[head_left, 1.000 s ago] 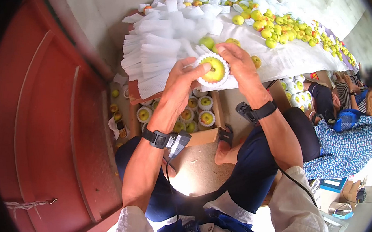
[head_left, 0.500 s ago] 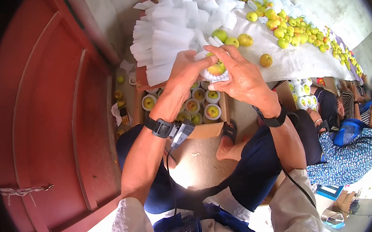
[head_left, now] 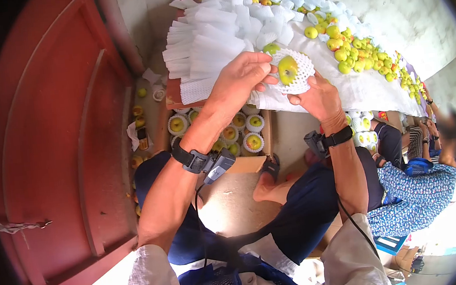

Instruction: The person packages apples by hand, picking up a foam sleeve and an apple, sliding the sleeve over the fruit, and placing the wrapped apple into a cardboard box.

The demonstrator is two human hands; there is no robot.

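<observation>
Both hands point(head_left: 283, 86) grip net-wrapped apple point(head_left: 288, 70), fingers closed.

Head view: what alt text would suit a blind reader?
The right hand cradles a yellow-green fruit in a white foam net while the left hand pinches the net's edge. Below sits a box of netted fruit.

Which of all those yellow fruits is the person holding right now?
The yellow-green fruit wrapped in white foam netting, cupped by the right hand and pinched by the left hand. The other netted fruits sit in the cardboard box below.
</observation>
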